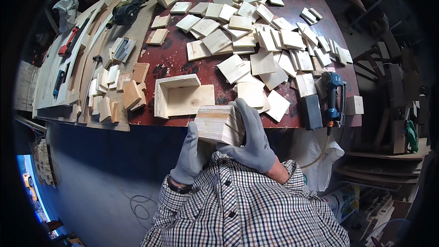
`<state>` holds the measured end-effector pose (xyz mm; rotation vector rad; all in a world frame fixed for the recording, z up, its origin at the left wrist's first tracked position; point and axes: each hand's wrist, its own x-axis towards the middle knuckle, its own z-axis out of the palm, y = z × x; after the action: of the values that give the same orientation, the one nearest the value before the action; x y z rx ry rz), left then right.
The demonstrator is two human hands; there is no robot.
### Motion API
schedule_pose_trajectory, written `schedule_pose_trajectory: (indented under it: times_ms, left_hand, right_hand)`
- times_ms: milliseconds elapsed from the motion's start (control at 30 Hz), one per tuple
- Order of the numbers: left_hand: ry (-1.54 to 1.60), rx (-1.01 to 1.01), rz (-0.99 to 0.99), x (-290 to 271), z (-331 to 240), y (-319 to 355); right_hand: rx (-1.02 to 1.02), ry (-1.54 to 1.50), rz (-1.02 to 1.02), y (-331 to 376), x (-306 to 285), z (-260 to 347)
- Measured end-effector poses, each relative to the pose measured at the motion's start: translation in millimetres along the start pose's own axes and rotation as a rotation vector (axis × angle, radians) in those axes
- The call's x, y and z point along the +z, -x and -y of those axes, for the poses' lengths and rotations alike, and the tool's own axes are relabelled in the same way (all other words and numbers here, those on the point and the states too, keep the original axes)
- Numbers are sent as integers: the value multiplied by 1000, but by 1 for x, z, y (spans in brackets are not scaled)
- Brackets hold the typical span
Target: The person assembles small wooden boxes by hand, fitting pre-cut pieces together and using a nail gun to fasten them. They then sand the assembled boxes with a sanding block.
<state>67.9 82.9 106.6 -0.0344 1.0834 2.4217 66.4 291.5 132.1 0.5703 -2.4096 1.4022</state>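
Between my two grey-gloved hands is a stack of wooden pieces (217, 123), held in front of my chest at the table's near edge. My left hand (187, 155) presses against its left side. My right hand (251, 137) grips the right side, thumb underneath and fingers along the far side. Just beyond, on the table, rests a partly built wooden box (183, 96) with two upright walls showing. Past it spreads a loose heap of flat square wooden pieces (219, 41).
A blue nail gun (333, 93) with a hose stands at the table's right front, beside a dark block (311, 112). To the left lie small wood blocks (132, 93), a black power tool (128, 11), a red-handled tool (68, 42) and long boards. The red table (167, 59) carries most pieces.
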Motion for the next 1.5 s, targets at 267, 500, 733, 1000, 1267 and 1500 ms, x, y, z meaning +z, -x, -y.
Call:
schedule_pose_trajectory:
  times_ms: [267,500,733,1000,1267,1500]
  left_hand:
    - [13,71,-72,9,-4,2]
    - [90,187,-156,-20,4,12]
    - [223,55,-109,-38,-10,3]
    - [297,32,-188,-18,-9,2]
    - [-23,236,-232,-44,-5,7]
    - [41,325,19,-2,-38,-5]
  right_hand:
    - [-84,81,103,-2,-14,6]
    - [269,284,-380,11,-88,-82]
    - [544,964,-422,66,-174,-149]
    - [960,1098,16,71,-159,-150]
    - [694,925,-285,89,-155,-141]
    - [671,-701,-352,17,-82,-6]
